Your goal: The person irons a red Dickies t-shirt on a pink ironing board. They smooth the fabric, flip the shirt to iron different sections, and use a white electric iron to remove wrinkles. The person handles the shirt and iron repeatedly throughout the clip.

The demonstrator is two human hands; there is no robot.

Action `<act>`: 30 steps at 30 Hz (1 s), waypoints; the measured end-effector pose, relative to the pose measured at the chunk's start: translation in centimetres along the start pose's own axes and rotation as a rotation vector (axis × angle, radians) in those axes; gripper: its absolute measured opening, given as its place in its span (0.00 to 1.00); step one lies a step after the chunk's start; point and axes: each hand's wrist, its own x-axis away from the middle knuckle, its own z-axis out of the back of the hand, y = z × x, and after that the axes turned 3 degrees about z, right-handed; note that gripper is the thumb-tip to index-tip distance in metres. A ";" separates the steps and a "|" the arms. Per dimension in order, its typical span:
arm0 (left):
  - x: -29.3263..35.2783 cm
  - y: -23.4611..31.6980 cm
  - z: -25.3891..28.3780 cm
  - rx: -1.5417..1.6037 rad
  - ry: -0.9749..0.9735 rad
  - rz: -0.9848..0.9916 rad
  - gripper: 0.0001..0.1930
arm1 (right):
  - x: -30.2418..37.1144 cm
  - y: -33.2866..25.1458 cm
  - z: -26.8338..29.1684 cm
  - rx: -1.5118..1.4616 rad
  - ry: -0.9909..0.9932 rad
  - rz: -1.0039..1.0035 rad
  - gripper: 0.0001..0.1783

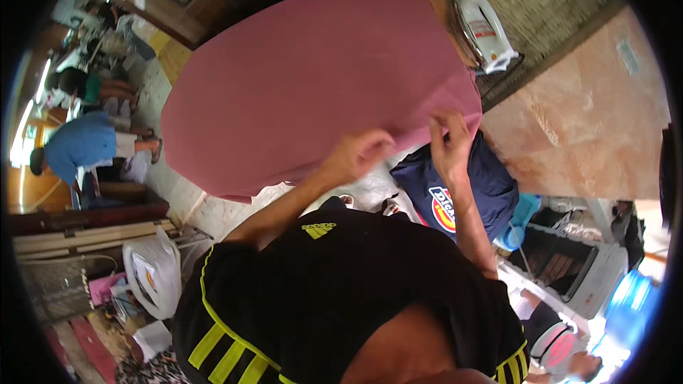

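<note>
A maroon cloth [306, 78] is spread over what looks like an ironing board, its far end rounded and its near edge hanging in loose folds. My left hand [361, 153] is at the near edge, fingers curled toward the thumb and smeared by motion; whether it has hold of the fabric does not show. Farther right, my right hand [449, 144] has its bent fingers closed at the near right corner, where the cloth puckers. Below that hand lies a dark blue printed T-shirt [491, 185]. A white and grey iron [485, 32] rests beyond the cloth's right end.
A white plastic bag [153, 270] sits at the left. A person in a blue shirt [84, 144] bends over farther left, with others behind. At lower right are a white appliance with a dark window [569, 267] and another person [555, 334]. A light blue item [519, 220] lies beside the T-shirt.
</note>
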 end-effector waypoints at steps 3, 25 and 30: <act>1.1 -2.6 6.8 -0.623 0.514 -0.019 0.22 | -4.5 -0.3 -5.3 0.185 -0.194 0.250 0.16; 7.0 -23.1 35.4 -1.261 0.901 0.801 0.34 | -22.5 6.4 -24.1 0.856 -0.686 -0.302 0.44; -4.3 -18.0 30.1 -1.226 0.565 0.325 0.35 | -17.8 -3.7 -33.7 0.530 -0.765 0.391 0.41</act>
